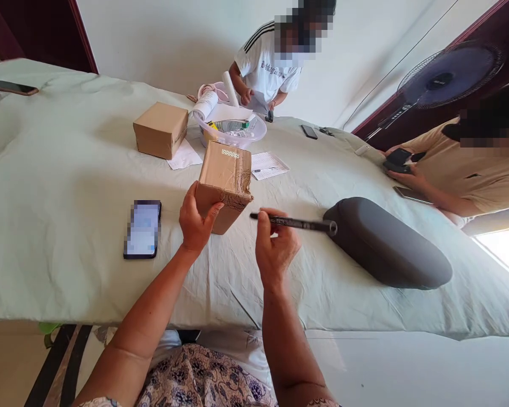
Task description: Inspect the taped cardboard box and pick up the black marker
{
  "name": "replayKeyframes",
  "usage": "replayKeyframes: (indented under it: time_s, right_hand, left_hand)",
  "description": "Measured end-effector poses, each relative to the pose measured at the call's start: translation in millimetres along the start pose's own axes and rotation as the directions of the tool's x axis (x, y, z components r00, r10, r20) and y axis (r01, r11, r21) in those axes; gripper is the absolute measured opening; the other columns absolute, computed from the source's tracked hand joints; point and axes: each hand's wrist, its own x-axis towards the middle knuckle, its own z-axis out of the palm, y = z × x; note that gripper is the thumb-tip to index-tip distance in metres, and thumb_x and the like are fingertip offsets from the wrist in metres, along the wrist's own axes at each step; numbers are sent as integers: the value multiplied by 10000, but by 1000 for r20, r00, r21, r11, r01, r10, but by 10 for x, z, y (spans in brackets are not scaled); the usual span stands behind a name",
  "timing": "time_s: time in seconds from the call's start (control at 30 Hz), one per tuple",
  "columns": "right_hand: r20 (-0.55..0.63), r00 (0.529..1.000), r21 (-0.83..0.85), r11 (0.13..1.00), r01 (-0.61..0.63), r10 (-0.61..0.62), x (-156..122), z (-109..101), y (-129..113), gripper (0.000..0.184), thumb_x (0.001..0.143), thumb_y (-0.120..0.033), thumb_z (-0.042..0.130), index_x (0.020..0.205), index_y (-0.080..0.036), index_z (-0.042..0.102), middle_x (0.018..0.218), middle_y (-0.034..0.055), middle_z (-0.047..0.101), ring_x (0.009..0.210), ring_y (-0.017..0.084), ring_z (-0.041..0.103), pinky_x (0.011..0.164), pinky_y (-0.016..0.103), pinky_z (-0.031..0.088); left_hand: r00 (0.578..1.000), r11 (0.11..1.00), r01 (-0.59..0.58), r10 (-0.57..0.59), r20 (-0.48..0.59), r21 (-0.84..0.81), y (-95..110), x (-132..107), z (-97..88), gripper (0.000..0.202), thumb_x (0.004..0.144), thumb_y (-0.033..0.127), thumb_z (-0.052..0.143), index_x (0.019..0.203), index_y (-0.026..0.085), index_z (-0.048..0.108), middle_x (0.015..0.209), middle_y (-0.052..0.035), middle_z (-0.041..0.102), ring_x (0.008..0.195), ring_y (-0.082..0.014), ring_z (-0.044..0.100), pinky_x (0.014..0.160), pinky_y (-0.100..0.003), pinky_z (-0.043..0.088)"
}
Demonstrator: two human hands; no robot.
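My left hand (pixel 198 221) grips a brown cardboard box (pixel 227 172) by its near left side, thumb pressed on the front face. The box is tilted above the cloth, and its right edge looks crumpled and torn, with dark scribble-like marks near the corner. A dotted pale strip shows on its top. Just right of the box, my right hand (pixel 276 246) is closed around a black marker pen (pixel 297 223). One end of the pen points toward the box, the other toward a dark grey rounded case (pixel 385 242). Pen and box are apart.
A second cardboard box (pixel 160 131) stands behind on the cloth-covered table (pixel 68 226). A phone (pixel 142 229) lies left. Beyond are a plastic basin (pixel 261 133) of items and a paper sheet with a pen (pixel 271 168). Several people sit around; a fan (pixel 449 76) stands right.
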Motion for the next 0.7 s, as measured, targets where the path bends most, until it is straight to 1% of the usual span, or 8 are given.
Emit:
replayKeyframes:
  time_s: [0.07,0.17,0.23,0.3,0.37,0.47,0.6,0.7]
  right_hand:
    - [135,991,44,999,-12,6,-76,4,-54,284,967,-455,599,859,-215,704,680,3,705,558,140,590,587,288,494]
    - [273,940,268,955,129,-204,-134,118,-199,163,980,-363,605,971,-249,720,822,14,749,694,150,676,654,289,542]
    - [252,911,358,906,225,-326,-122,208,-283,143,978,-317,623,1079,-290,720,982,29,760,878,174,721,788,323,584]
    - [150,927,356,894,273,-343,-88,246,-316,170,986,-307,614,1129,-313,705,1054,36,745,974,191,718,864,358,587]
    - [-5,961,302,916,266,-277,-51,208,-285,161,1003,-339,580,1116,-300,687,1040,40,732,948,194,706,857,368,578]
    - [-168,980,167,976,139,-111,8,76,-126,226,998,-445,556,985,-248,665,873,24,702,714,159,637,719,325,533]
    - [-43,993,-42,993,-110,109,173,25,238,394,949,-566,532,813,-212,641,620,-19,596,538,137,516,582,286,415]
    - [149,953,-308,928,-209,264,360,108,571,420,917,-552,552,668,-215,576,606,-8,579,574,145,510,581,284,334]
  left_hand:
    - [1000,1000,2,-2,6,11,-1,-5,3,848,848,761,631,1458,188,492,1448,-196,636,1363,-321,616,1131,-456,501]
    - [1000,1000,24,-25,5,11,-8,-17,2,839,847,744,645,1457,188,489,1440,-181,643,1354,-328,621,1134,-468,502]
    - [1000,1000,26,-26,4,-8,-11,-20,-3,825,861,725,642,1455,173,494,1429,-188,648,1347,-341,623,1132,-482,505]
    - [1000,1000,10,-10,7,-22,-7,-17,-11,825,864,716,645,1456,160,496,1437,-202,639,1359,-351,613,1140,-490,500]
    - [1000,1000,-5,5,12,-13,4,-11,-18,840,857,724,649,1461,162,489,1457,-206,624,1376,-347,601,1154,-488,489]
    - [1000,1000,-20,20,10,16,23,-11,-18,854,854,760,620,1456,170,485,1456,-206,623,1379,-328,602,1157,-468,484]
    - [999,999,-50,50,0,-15,24,-23,-19,885,867,780,572,1471,145,451,1458,-233,606,1374,-321,602,1141,-454,492]
    - [998,998,-56,55,-20,-29,-2,19,-67,866,909,777,488,1491,139,423,1462,-244,591,1362,-313,605,1109,-444,509]
